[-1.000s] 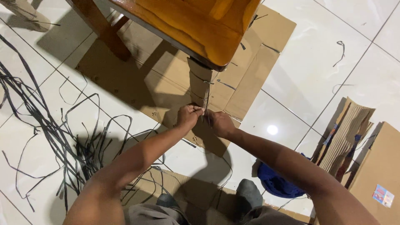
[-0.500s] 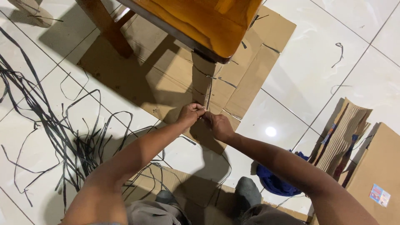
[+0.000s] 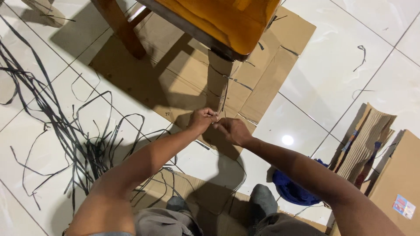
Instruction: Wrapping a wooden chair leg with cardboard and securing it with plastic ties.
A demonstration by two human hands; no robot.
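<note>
I see my left hand (image 3: pixel 202 121) and right hand (image 3: pixel 233 130) close together, fingertips pinched on a thin black strap (image 3: pixel 224 97) at the foot of the cardboard-wrapped chair leg (image 3: pixel 217 83). The strap runs up that leg. The wooden chair (image 3: pixel 218 22) stands on flattened cardboard (image 3: pixel 175 74), and loose black straps (image 3: pixel 65 131) lie on the white tiled floor (image 3: pixel 328 70) to my left.

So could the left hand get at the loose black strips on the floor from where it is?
Probably yes. The left hand is at the cardboard-wrapped chair leg, and the black strips lie on open tile beside that arm, with nothing between them.
</note>
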